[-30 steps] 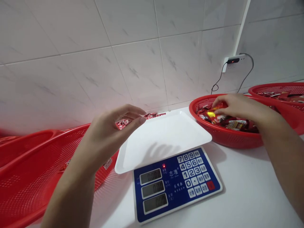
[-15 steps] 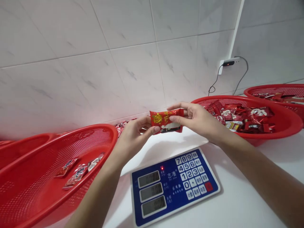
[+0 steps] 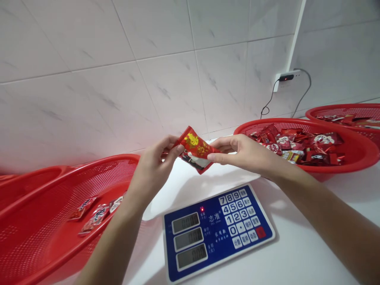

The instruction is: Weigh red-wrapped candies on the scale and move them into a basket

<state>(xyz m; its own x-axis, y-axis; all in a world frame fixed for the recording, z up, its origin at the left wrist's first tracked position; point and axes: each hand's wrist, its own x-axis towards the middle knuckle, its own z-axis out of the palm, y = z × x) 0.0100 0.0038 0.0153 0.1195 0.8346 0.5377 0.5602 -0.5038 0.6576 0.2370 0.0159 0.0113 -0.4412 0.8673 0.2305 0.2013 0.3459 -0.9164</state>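
Above a white counter (image 3: 285,261), a person's two bare hands meet at the middle of the view and hold a red foil packet (image 3: 196,148) in the air. The packet, printed in gold with a patch of white and black near its lower edge, tilts diagonally, its high end toward the left. The left hand (image 3: 151,166) pinches its upper left end between thumb and fingers. The right hand (image 3: 243,152) grips its right side, with the thumb pressed on the front and the fingers partly behind. Both hands are narrowly closed on the packet, which hangs over the back of the counter, near the tiled wall (image 3: 89,79). Below the hands, toward the viewer, lies a digital scale (image 3: 218,233) with a blue face, a numeric keypad (image 3: 237,211), and three stacked display windows (image 3: 188,241); their small digits look like zeros but are hard to read. To the right, a red plastic basket (image 3: 341,171) holds a heap of red wrapped snack packets (image 3: 297,144), and a second red basket (image 3: 341,107) sits behind it. To the left, a long red basket (image 3: 103,159) holds a few similar packets (image 3: 90,215) on its mesh floor. High on the wall, a white socket (image 3: 285,78) shows a small red light, and a dark cable (image 3: 268,105) trails down from it.
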